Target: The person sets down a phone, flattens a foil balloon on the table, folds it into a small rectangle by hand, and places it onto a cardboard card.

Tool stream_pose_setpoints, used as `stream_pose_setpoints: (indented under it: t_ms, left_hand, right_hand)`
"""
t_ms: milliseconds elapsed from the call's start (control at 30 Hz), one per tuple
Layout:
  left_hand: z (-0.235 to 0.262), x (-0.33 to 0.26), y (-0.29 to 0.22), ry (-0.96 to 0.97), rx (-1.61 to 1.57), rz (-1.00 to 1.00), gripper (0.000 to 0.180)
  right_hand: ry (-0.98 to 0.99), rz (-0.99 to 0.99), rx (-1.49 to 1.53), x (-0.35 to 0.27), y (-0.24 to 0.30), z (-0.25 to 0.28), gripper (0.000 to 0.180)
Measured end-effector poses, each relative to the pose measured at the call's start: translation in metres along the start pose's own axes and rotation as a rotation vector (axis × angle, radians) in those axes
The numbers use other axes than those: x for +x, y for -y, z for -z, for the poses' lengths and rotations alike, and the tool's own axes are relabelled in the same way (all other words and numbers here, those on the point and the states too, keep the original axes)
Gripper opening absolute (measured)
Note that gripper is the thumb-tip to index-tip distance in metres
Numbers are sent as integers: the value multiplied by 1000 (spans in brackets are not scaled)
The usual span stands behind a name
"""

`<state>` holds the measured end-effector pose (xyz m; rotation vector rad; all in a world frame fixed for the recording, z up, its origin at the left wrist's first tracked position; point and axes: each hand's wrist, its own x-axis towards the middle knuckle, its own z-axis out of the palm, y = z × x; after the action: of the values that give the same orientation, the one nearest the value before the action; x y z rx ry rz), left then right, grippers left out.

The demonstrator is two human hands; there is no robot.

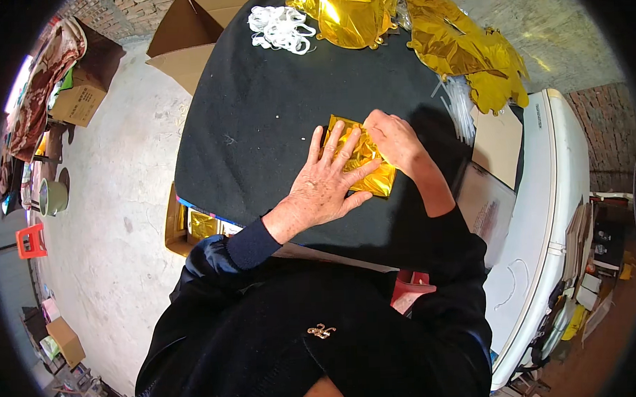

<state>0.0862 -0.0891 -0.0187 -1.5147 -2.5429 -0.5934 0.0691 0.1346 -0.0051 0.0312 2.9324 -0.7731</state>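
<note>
From the head view, a folded square of gold foil (362, 158) lies near the middle of a bench (259, 130) covered in black cloth, just in front of the person. The left hand (328, 184) lies flat on the foil with its fingers (344, 148) spread wide, pressing it down against the cloth; it grips nothing. The right hand (393, 136) sits at the foil's far right corner, fingers curled and pinched narrowly on the edge of the sheet, touching the left hand's fingertips. Both forearms wear dark sleeves, the left with a blue cuff (253, 244). At the far edge of the bench lies a heap of crumpled gold foil (431, 33), well apart from the hands, and beside it to the left a tangle of white loops (280, 26). A bundle of clear strips (458, 106) lies at the right of the bench, near a piece of brown card (497, 143). To the right stands a white appliance (549, 211). Beyond the bench's far left corner an open cardboard box (186, 35) rests on the concrete floor (108, 206). Under the bench's near left edge a box (175, 228) holds more gold foil. A red stool (31, 241) stands at the left rim.
</note>
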Motion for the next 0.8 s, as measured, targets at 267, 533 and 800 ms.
stream_pose_setpoints:
  t_ms: [267, 533, 800]
  left_hand:
    - [0, -1, 0, -6, -10, 4, 60]
    - [1, 2, 0, 25, -15, 0, 60]
    - [1, 1, -1, 57, 22, 11, 61]
  right_hand:
    - [15, 84, -75, 0, 8, 6, 14]
    - [-125, 289, -317, -11, 10, 7, 10]
    - [-538, 406, -138, -28, 2, 19, 17]
